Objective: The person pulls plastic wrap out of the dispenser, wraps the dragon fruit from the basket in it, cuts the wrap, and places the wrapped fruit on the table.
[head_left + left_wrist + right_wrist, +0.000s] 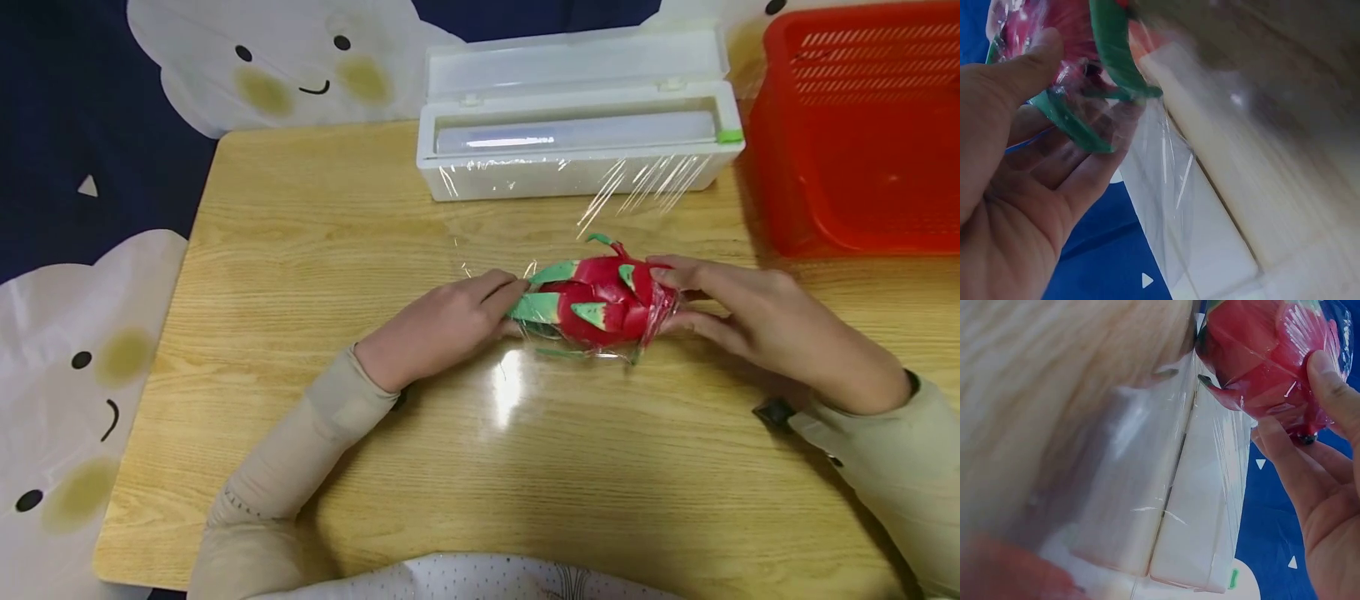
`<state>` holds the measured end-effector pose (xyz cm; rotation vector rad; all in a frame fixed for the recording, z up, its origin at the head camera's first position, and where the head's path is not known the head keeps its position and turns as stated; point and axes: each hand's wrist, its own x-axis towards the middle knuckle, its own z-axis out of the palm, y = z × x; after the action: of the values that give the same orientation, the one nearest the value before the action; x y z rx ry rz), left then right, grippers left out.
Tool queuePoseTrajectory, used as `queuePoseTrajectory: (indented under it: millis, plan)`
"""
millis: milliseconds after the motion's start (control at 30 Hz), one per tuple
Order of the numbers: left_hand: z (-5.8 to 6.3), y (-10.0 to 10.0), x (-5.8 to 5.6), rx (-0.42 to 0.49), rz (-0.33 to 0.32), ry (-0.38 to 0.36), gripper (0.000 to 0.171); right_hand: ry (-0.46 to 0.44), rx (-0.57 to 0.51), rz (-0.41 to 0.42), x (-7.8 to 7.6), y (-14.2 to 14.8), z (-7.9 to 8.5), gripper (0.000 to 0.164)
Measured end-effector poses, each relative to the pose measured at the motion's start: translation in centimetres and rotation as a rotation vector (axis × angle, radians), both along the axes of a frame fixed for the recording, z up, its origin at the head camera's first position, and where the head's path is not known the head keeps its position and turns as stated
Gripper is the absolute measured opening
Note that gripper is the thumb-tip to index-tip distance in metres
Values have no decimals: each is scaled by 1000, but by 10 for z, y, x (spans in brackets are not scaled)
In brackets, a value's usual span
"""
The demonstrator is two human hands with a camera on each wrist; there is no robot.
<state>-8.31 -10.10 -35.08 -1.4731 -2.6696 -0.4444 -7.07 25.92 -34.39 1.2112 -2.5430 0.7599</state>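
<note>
A red dragon fruit (611,296) with green-tipped scales lies sideways between both hands, above the wooden table. Clear plastic wrap (1285,387) covers part of it and bunches near its right end. My left hand (457,321) holds the leafy left end, its thumb on the film and fingers beneath in the left wrist view. At the other end my right hand (757,321) grips the fruit between thumb and fingers. A loose sheet of film (1166,162) stretches from the fruit toward the white wrap box (570,177).
The wrap box stands at the back with its lid raised and a film roll (577,133) inside. A red plastic basket (817,225) is at the back right. The wooden table (300,217) ends at the left against a dark blue cloth with white cloud faces.
</note>
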Motion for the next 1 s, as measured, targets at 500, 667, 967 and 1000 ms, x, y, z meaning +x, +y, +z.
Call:
queuePoseTrajectory:
  millis: [500,667,967,1000]
  plan:
    - [2,-3,-6,31,36,-111,57,-34,-21,-29,-1,0,0,72]
    - [4,-3,-8,28,38,-154,57,-75,-12,-47,-2,4,-1,69]
    - [3,-8,-16,145,54,-373,47,-94,-49,-63,-5,7,-5,56]
    - [2,-8,-16,160,46,-373,43,-96,-49,-65,-5,6,-5,56]
